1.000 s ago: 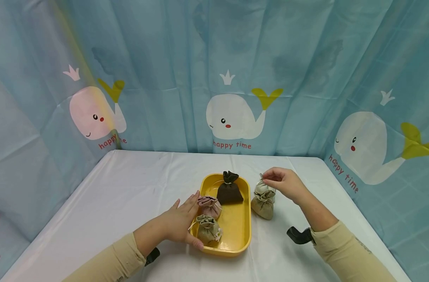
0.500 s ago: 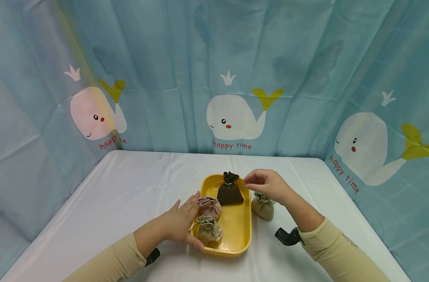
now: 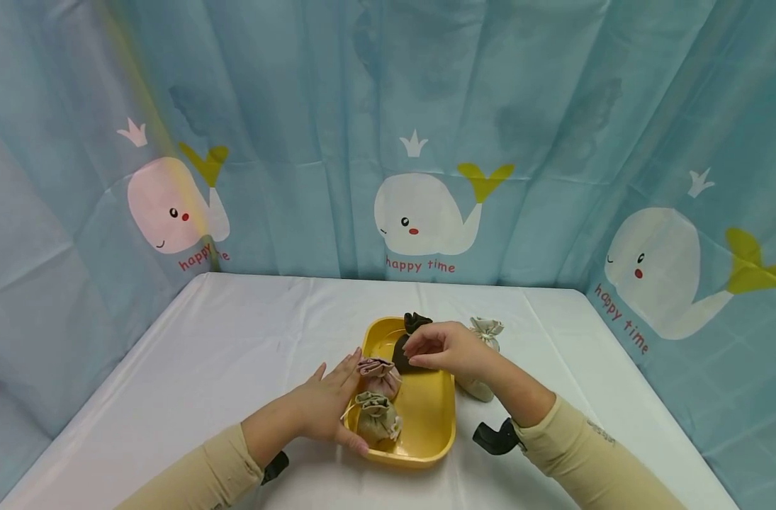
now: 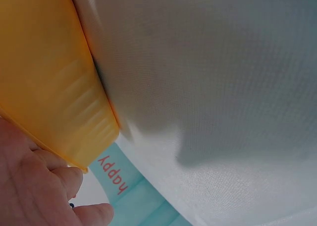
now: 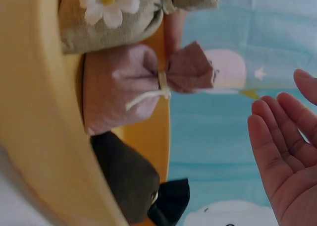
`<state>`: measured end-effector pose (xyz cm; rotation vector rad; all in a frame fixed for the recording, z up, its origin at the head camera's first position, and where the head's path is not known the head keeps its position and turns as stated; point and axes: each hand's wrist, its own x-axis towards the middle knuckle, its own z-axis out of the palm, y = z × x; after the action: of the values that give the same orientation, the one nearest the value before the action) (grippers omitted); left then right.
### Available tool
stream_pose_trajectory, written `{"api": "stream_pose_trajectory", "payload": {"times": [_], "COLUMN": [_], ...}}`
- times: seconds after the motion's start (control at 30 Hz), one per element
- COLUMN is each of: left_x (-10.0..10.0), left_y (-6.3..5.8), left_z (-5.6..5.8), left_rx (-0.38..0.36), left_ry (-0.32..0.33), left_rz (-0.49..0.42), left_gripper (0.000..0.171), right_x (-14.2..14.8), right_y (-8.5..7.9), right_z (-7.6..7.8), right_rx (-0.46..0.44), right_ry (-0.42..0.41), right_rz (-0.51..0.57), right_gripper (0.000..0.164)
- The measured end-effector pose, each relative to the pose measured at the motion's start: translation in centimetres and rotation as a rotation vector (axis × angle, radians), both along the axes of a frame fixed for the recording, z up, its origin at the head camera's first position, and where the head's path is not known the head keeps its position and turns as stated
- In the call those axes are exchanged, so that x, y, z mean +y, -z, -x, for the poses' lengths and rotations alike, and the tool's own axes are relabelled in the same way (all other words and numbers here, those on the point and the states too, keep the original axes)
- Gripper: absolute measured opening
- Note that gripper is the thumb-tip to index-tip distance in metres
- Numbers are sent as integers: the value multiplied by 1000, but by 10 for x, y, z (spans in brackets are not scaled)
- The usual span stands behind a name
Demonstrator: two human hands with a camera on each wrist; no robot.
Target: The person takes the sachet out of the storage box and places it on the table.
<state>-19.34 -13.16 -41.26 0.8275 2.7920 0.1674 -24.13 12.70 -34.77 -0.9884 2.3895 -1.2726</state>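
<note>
A yellow tray [image 3: 422,425] holds a dark brown drawstring pouch [image 5: 126,179], a pink pouch [image 3: 381,377] and a green-grey pouch [image 3: 376,418] with a white flower. Against the tray's left rim rests my left hand [image 3: 327,404], fingers spread; the left wrist view shows its fingers [image 4: 54,174] over the tray's edge. My right hand [image 3: 451,347] hovers above the tray near the brown pouch, fingers loosely bent in the head view and holding nothing. Right of the tray stand a pale pouch [image 3: 488,329] and an olive pouch [image 3: 477,388], both partly hidden by the right hand and forearm.
A white cloth [image 3: 247,333] covers the table. Blue curtains [image 3: 285,205] with whale prints close off the back and sides. Black curved pieces [image 3: 496,438] stick out at both wrists.
My right hand has moved left and a little nearer, from the pale pouch beside the tray to above the tray. The left hand and the pouches in the tray have stayed put.
</note>
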Motion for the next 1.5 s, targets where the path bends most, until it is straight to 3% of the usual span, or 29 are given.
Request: {"api": "stream_pose_trajectory", "payload": {"times": [0.33,0.83,1.2,1.5], "left_x": [1,0,-1,-1], "left_y": [1,0,-1,2], "left_z": [2,1,0,2], "left_rx": [-25,-36,-15,-13], "left_ry": [-3,-7,13,6], "left_rz": [-14,-22,-21,-12], "left_gripper": [132,130,129,131], "right_x": [-17,-40,-50,-52], "right_y": [6,12,18,16], "right_z": [-5,-12,-12,-15], "right_rx": [-38,-65,57,84], "right_ry": [-129,-264,-287,-199], "right_rz": [3,-118,-268,-315], "right_gripper": [21,31,32,14]}}
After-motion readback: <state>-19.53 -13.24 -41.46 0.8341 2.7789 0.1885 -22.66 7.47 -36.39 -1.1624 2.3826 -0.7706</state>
